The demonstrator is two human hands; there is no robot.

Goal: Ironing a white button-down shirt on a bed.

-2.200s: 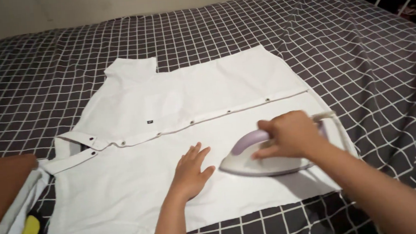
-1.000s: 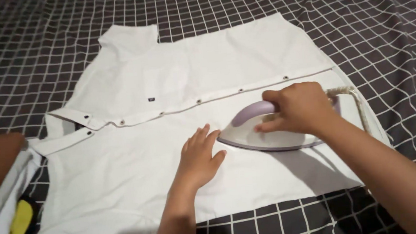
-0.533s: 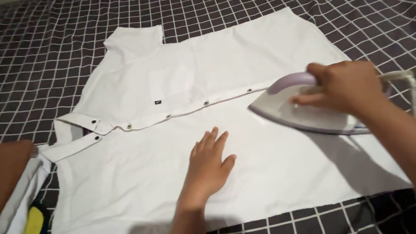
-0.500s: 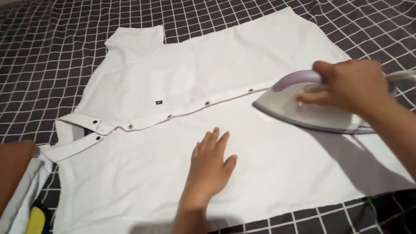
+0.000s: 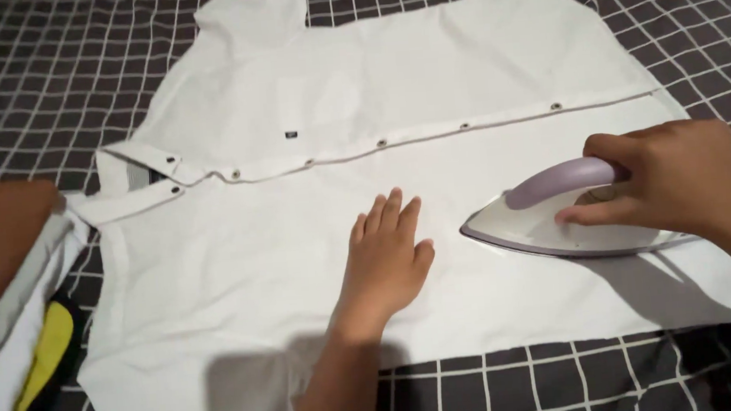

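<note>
White shirt [image 5: 460, 76] spread flat on a checked bed [image 5: 42, 74].
Folded clothes [image 5: 20, 346] are stacked at the left; the left hand [image 5: 385, 260] is pressed open on the shirt; the iron [image 5: 558, 221] is gripped by the right hand [image 5: 672, 177].

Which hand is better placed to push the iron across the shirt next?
Probably the right hand: it grips the iron's purple handle. The left hand lies flat and open on the white shirt, beside the iron's tip, holding the cloth.

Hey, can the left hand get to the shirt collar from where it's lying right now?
Probably yes. The left hand lies flat on the white shirt, and only bare fabric lies between it and the collar. The iron sits on the other side, under the right hand.
</note>
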